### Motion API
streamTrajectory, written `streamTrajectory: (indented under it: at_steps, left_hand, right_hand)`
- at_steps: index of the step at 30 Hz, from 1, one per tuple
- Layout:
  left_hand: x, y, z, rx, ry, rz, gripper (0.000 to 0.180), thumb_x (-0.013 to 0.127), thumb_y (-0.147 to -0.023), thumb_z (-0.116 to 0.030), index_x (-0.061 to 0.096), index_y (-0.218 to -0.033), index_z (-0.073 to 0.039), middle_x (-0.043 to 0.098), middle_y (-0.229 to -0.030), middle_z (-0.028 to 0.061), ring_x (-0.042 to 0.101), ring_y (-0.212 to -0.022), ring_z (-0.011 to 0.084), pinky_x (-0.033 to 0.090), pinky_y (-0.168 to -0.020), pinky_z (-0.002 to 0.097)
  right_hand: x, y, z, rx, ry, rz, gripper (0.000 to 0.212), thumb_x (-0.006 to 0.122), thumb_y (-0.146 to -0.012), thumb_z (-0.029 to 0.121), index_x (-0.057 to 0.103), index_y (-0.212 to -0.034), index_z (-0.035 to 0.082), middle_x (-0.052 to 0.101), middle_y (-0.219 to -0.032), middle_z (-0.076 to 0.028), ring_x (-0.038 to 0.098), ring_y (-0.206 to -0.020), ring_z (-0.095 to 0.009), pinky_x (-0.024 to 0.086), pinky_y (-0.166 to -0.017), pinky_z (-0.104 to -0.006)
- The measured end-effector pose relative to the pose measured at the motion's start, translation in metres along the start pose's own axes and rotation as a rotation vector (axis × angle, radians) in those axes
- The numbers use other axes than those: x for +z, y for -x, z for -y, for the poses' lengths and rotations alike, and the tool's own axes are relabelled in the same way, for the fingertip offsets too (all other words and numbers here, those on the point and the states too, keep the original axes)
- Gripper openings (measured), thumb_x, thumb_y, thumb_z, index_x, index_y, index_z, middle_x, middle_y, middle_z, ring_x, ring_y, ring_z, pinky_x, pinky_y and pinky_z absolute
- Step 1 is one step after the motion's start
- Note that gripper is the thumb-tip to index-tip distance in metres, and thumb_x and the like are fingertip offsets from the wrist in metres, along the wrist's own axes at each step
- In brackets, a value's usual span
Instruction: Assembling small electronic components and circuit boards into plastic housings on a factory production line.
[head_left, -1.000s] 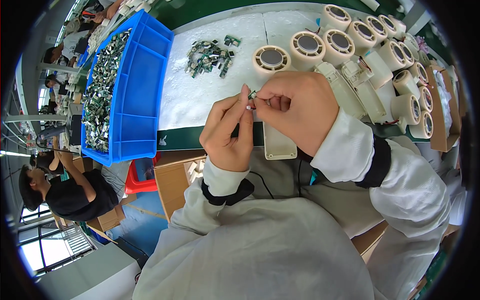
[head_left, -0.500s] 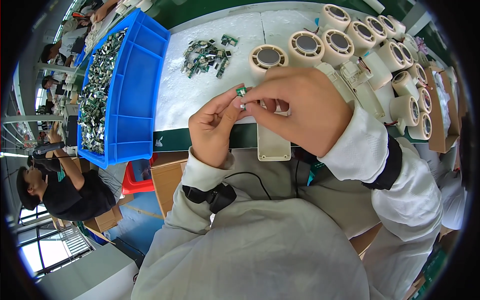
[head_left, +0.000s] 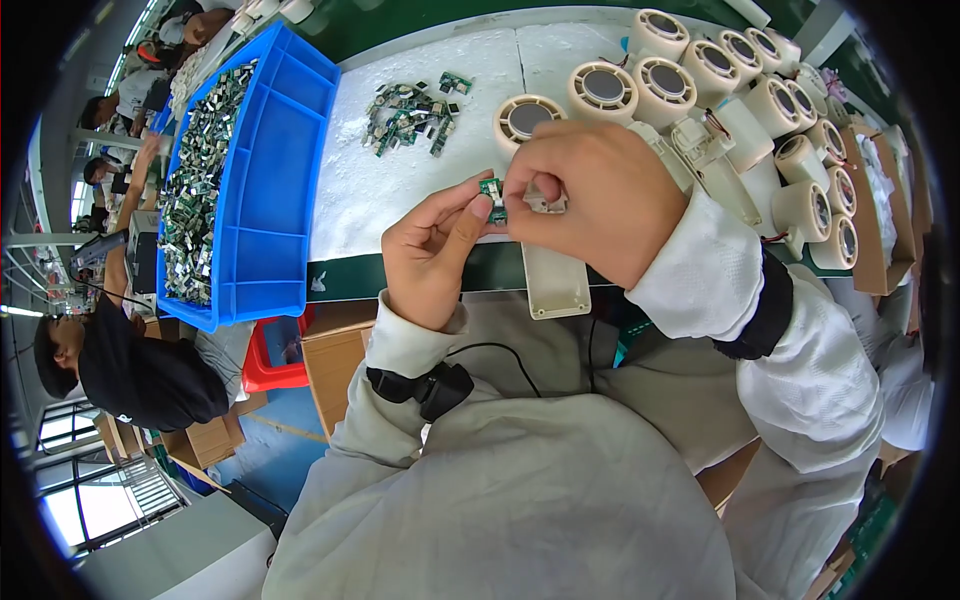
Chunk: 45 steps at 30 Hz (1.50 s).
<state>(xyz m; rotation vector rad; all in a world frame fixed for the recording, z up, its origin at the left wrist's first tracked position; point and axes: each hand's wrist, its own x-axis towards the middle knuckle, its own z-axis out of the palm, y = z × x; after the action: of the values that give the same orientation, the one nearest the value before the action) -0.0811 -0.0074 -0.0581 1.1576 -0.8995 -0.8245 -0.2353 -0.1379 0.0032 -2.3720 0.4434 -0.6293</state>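
Observation:
A small green circuit board [head_left: 489, 187] is pinched between the thumb and forefinger of my left hand [head_left: 432, 255]. From the other side, my right hand [head_left: 603, 205] closes its thumb and bent forefinger on the board's right edge; its fingers partly cover the board, and any smaller part between them is hidden. Below my right hand a cream plastic housing [head_left: 557, 287] lies open side up, reaching over the table's near edge. Beyond the hands, a loose pile of green circuit boards [head_left: 408, 118] rests on a white foam sheet [head_left: 350, 190].
On the left stands a blue bin [head_left: 275, 180] heaped with circuit boards. Several cream round speaker-like units [head_left: 603, 88] crowd the right side, with an open cream housing [head_left: 712, 165] among them. Cardboard boxes [head_left: 880, 225] sit far right. A co-worker [head_left: 150, 360] is at the left.
My right hand has shifted slightly left and its fingers have closed in on the board's right edge. The board's green face is turned more upright. The co-worker's arm has reached up.

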Motion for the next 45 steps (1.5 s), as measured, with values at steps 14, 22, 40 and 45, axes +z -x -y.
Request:
streamTrajectory:
  at_steps: [14,22,40,45]
  left_hand:
    - [0.013,0.007,0.001,0.131,-0.106,-0.043,0.026,0.060,-0.097,0.000,0.064,-0.122,0.004,0.067,-0.116,0.0155,0.068,-0.098,0.0198,0.059,-0.083,0.0320]
    - [0.022,0.017,0.001,0.261,-0.486,-0.182,0.026,0.065,-0.093,0.003,0.069,-0.118,0.001,0.067,-0.102,0.0127,0.066,-0.084,0.0151,0.053,-0.073,0.0266]
    - [0.019,0.014,-0.014,0.243,-0.519,-0.174,0.036,0.066,-0.090,0.007,0.064,-0.126,0.002,0.067,-0.109,0.0136,0.066,-0.096,0.0176,0.053,-0.081,0.0278]
    - [0.017,0.009,-0.043,-0.159,0.002,-0.016,0.058,0.063,-0.089,0.009,0.044,-0.143,0.000,0.065,-0.117,0.0154,0.064,-0.106,0.0194,0.052,-0.091,0.0308]
  right_hand:
    - [0.007,0.001,-0.004,-0.143,0.169,-0.119,0.012,0.072,-0.077,0.012,0.064,-0.081,0.003,0.056,-0.073,-0.008,0.059,-0.065,-0.024,0.046,-0.058,-0.0366]
    - [0.010,0.005,0.003,0.068,-0.127,-0.079,0.010,0.072,-0.079,0.008,0.066,-0.082,0.001,0.052,-0.066,-0.006,0.051,-0.056,-0.018,0.041,-0.052,-0.0308]
    - [0.023,0.002,0.001,0.091,-0.240,-0.191,0.011,0.074,-0.081,0.011,0.068,-0.082,0.002,0.057,-0.065,-0.006,0.052,-0.053,-0.018,0.042,-0.050,-0.0320]
    - [0.015,-0.002,0.005,0.163,-0.215,-0.085,0.017,0.074,-0.083,0.022,0.069,-0.086,0.006,0.059,-0.072,-0.008,0.059,-0.061,-0.023,0.047,-0.056,-0.0367]
